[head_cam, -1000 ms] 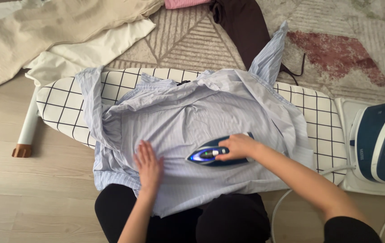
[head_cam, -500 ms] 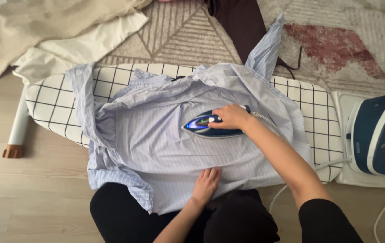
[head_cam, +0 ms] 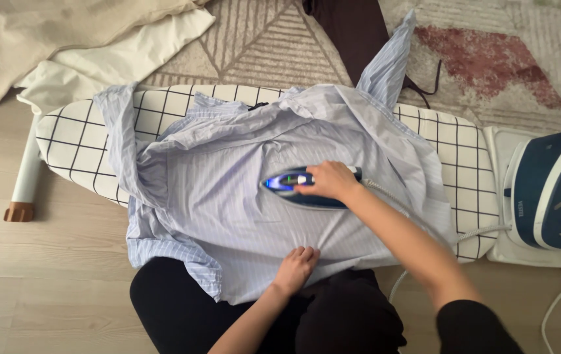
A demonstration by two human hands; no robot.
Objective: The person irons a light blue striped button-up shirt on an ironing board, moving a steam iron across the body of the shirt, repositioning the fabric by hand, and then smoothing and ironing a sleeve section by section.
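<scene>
A pale blue striped shirt (head_cam: 228,196) lies spread over a low ironing board (head_cam: 77,141) with a white cover and black grid. My right hand (head_cam: 326,180) grips the handle of a dark blue steam iron (head_cam: 293,187), which rests flat on the middle of the shirt with its tip pointing left. My left hand (head_cam: 295,265) pinches the shirt's near hem at the board's front edge, fingers curled into the cloth. My black-clad legs sit under the hem.
A blue and white steam station (head_cam: 552,190) stands at the board's right end, its hose and cord (head_cam: 483,233) running to the iron. Cream bedding (head_cam: 64,39) lies at back left, a dark garment (head_cam: 349,29) on the patterned rug behind the board.
The iron went from the shirt's near part up to its middle, then slightly back toward me. My left hand left the flat cloth at left and now grips the near hem.
</scene>
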